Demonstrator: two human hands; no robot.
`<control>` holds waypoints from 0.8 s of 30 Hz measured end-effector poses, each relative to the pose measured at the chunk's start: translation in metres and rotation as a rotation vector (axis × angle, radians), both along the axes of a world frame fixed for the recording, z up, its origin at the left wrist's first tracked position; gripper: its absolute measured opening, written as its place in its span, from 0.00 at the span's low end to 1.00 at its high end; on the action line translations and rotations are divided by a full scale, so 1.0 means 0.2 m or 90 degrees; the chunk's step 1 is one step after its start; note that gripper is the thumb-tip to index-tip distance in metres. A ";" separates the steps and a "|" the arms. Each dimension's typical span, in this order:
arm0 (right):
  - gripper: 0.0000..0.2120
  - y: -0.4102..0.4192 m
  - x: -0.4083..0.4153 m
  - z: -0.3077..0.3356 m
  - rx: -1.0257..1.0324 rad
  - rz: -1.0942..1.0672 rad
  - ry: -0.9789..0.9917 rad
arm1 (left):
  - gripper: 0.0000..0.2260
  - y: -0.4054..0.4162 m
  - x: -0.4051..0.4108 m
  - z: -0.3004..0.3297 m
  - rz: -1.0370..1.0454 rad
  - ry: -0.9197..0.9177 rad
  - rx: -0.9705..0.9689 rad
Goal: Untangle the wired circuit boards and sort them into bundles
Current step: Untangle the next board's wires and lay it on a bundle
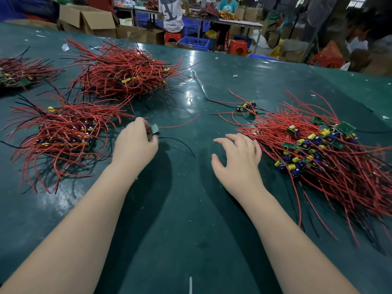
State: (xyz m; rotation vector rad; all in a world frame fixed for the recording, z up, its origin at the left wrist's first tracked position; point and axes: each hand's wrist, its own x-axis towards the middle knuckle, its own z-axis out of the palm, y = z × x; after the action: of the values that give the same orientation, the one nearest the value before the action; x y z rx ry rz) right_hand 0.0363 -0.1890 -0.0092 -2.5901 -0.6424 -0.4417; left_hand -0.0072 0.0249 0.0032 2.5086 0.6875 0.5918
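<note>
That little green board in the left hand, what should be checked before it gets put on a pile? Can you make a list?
1. Left hand has a firm grip on the small green board: ok, the fingers pinch it.
2. Its red wire and black wire trail free on the table: ok, neither crosses another pile.
3. The near left bundle is close to the left hand: ok.
4. Right hand is free for the next board: ok, open and holding nothing.
5. The right pile is sorted: not ok, it is tangled.
6. The board faces the same way as the others: cannot tell.
</note>
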 end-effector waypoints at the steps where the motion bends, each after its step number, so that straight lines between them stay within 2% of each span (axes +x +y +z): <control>1: 0.15 0.00 0.00 0.01 0.013 0.019 -0.001 | 0.10 -0.02 0.00 0.01 -0.032 -0.044 -0.080; 3: 0.11 0.01 -0.01 0.03 0.044 0.075 0.017 | 0.08 -0.08 0.01 0.02 -0.079 -0.107 -0.265; 7: 0.09 0.03 -0.04 0.03 0.085 0.152 0.063 | 0.05 -0.17 0.01 0.04 -0.168 -0.139 -0.574; 10: 0.09 0.04 -0.05 0.03 0.174 0.140 0.084 | 0.03 -0.21 0.00 0.07 -0.239 -0.166 -0.731; 14: 0.10 0.05 -0.05 0.05 0.398 0.104 0.231 | 0.07 -0.23 -0.02 0.10 -0.295 -0.151 -0.834; 17: 0.07 0.06 -0.05 0.09 0.563 0.147 0.359 | 0.10 -0.24 -0.03 0.12 -0.365 -0.100 -0.888; 21: 0.08 0.05 -0.06 0.11 0.618 0.241 0.350 | 0.10 -0.26 -0.05 0.13 -0.426 -0.010 -0.895; 24: 0.09 0.04 -0.06 0.11 0.635 0.242 0.336 | 0.09 -0.28 -0.07 0.14 -0.425 0.009 -0.875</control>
State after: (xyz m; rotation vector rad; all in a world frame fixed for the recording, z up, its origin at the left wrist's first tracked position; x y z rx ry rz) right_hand 0.0245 -0.1802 0.0136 -1.4906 -0.5124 0.0675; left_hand -0.0202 -0.0304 0.0317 1.2673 0.0856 -0.1652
